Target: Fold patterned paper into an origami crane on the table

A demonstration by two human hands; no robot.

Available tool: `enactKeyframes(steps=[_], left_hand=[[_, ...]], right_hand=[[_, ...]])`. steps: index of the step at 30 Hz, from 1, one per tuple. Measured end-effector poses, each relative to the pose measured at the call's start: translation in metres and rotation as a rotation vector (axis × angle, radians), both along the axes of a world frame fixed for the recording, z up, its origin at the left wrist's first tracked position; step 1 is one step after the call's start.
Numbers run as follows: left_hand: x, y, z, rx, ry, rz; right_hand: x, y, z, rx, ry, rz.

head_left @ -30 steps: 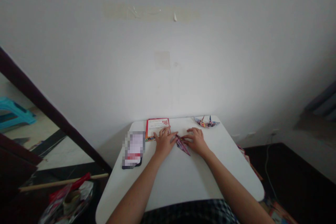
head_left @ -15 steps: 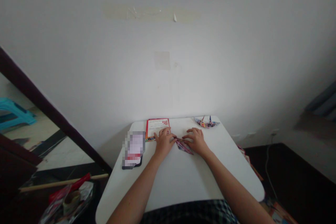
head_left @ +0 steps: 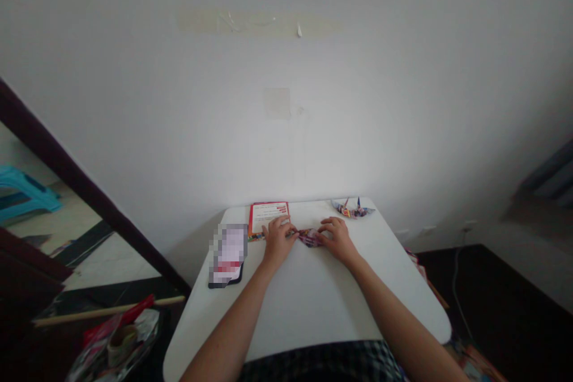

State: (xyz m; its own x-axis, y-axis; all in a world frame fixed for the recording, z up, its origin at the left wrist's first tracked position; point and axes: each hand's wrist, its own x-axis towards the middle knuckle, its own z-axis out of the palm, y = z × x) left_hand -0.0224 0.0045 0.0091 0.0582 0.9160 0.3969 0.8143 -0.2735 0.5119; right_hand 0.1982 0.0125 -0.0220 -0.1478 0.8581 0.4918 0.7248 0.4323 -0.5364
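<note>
A piece of folded printed paper [head_left: 308, 238], pinkish and patterned, lies between my hands over the white table [head_left: 308, 298]. My left hand [head_left: 278, 240] pinches its left end with thumb and fingertips. On the opposite side, my right hand [head_left: 335, 239] has its fingers closed on the right end; the fingertips partly cover the paper there. A folded paper crane [head_left: 353, 210] in similar printed paper rests at the table's far right corner, apart from both hands.
Beyond my left hand lies a red-bordered sheet or booklet [head_left: 268, 218] with text. A phone [head_left: 228, 253], its screen pixelated, is at the table's left. The wall [head_left: 304, 149] meets the far edge. A bin with rubbish [head_left: 123, 340] stands on the floor at left.
The folded paper has turned from slanting toward me to lying crosswise between my hands. My right fingers have closed on its right end; the left hand has barely shifted.
</note>
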Motion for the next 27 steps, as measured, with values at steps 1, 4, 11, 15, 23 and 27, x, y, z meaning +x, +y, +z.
enactKeyframes(steps=[1, 4, 11, 15, 23, 27], left_hand=[[0.000, 0.000, 0.001, 0.003, -0.005, 0.004], [0.001, -0.001, 0.001, 0.018, -0.006, 0.004], [0.001, -0.002, 0.000, 0.031, 0.048, 0.040], [0.001, -0.004, 0.000, 0.038, 0.116, 0.040], [0.002, -0.004, -0.003, 0.028, 0.130, 0.036], [0.002, -0.004, -0.003, 0.012, 0.158, 0.024]], right_hand=[[0.000, 0.000, 0.001, 0.004, 0.019, 0.011], [0.001, 0.000, 0.004, 0.033, 0.080, 0.022], [0.009, 0.000, 0.010, 0.199, 0.156, -0.142], [0.012, -0.002, 0.011, 0.202, 0.060, -0.190], [0.000, -0.011, 0.016, 0.089, -0.146, -0.087], [-0.005, -0.015, 0.019, 0.050, -0.200, -0.080]])
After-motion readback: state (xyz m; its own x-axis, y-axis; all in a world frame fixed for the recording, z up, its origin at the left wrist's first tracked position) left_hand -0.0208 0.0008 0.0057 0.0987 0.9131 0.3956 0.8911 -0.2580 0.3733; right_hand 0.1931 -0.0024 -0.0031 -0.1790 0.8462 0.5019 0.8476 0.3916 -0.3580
